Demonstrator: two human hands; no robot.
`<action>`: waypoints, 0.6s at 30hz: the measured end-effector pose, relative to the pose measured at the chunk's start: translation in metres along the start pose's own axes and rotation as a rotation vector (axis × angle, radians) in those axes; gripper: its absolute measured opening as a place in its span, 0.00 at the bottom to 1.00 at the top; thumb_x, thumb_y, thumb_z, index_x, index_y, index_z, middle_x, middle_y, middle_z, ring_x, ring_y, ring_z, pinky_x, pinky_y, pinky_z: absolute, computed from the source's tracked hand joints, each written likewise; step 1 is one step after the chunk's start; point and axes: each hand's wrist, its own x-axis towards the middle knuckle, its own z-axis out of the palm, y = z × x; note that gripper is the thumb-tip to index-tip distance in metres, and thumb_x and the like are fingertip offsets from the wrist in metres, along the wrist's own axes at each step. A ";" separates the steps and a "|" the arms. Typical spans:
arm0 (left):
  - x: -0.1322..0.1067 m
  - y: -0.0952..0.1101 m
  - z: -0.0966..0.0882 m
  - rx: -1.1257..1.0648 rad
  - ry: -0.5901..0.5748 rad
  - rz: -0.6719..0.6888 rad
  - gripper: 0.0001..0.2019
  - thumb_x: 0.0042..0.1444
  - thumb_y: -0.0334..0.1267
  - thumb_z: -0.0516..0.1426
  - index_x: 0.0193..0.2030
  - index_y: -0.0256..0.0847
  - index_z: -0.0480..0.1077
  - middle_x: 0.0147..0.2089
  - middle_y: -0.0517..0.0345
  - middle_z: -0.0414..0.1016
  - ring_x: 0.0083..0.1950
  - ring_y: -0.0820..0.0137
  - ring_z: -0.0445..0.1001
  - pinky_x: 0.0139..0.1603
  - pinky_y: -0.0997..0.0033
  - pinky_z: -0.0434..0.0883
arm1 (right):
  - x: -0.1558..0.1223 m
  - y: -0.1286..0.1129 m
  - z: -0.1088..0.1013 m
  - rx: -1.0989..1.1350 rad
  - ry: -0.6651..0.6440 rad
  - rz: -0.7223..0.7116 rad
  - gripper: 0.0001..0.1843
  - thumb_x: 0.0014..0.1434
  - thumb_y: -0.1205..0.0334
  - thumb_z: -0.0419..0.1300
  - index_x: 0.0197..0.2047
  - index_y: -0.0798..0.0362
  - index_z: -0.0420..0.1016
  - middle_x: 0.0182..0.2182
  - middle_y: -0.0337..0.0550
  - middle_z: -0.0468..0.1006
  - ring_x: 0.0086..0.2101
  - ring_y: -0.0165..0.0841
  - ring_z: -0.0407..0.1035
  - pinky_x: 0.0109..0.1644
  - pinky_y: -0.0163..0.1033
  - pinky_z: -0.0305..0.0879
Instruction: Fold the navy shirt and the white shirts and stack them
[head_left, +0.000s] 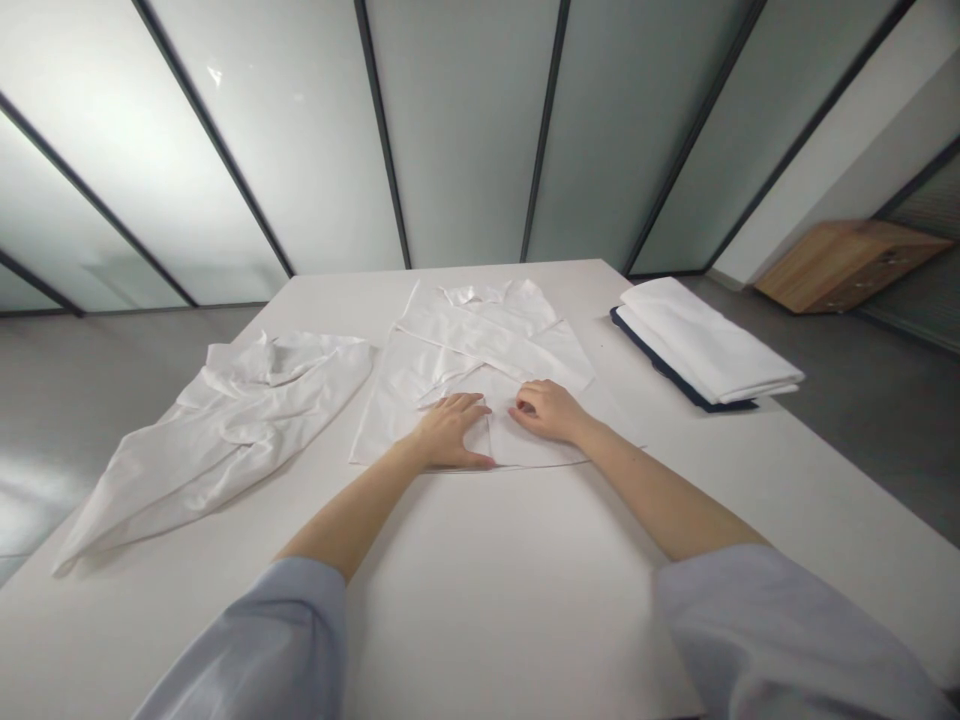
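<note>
A white shirt [480, 350] lies spread on the table in front of me, its sleeves laid across its upper part and its hem towards me. My left hand [454, 430] rests on the lower part of the shirt, thumb and fingers apart, the thumb near the hem. Just to the right, my right hand [550, 410] is on the same cloth. Its fingers are curled in, with thumb and forefinger close together; whether fabric is caught between them is hidden. A vertical line in the cloth runs down between both hands.
Another white garment [247, 430] lies crumpled along the left side of the white table [517, 580]. At the right edge sits a folded white cloth [705, 340] on a dark blue one [660, 372]. Frosted panels [465, 130] stand behind; a wooden cabinet [832, 265] is at far right.
</note>
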 end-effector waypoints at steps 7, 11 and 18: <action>0.003 0.013 0.003 -0.033 -0.048 0.123 0.23 0.50 0.52 0.62 0.52 0.44 0.73 0.57 0.50 0.71 0.57 0.58 0.69 0.58 0.59 0.66 | 0.001 0.003 0.004 0.039 -0.006 -0.037 0.13 0.63 0.57 0.55 0.31 0.53 0.74 0.31 0.44 0.77 0.36 0.36 0.70 0.42 0.38 0.57; 0.008 0.015 0.006 0.011 -0.025 0.114 0.09 0.57 0.38 0.56 0.42 0.43 0.76 0.47 0.54 0.75 0.47 0.65 0.73 0.51 0.66 0.69 | 0.001 0.001 0.001 0.059 -0.013 -0.035 0.14 0.63 0.54 0.54 0.32 0.53 0.74 0.30 0.45 0.77 0.36 0.36 0.70 0.43 0.38 0.58; 0.012 0.012 0.006 0.148 -0.008 -0.099 0.12 0.66 0.37 0.48 0.40 0.41 0.73 0.42 0.51 0.73 0.46 0.63 0.72 0.48 0.63 0.69 | 0.000 -0.025 -0.007 0.071 -0.130 -0.127 0.20 0.55 0.44 0.62 0.39 0.53 0.77 0.39 0.48 0.77 0.41 0.41 0.70 0.48 0.42 0.61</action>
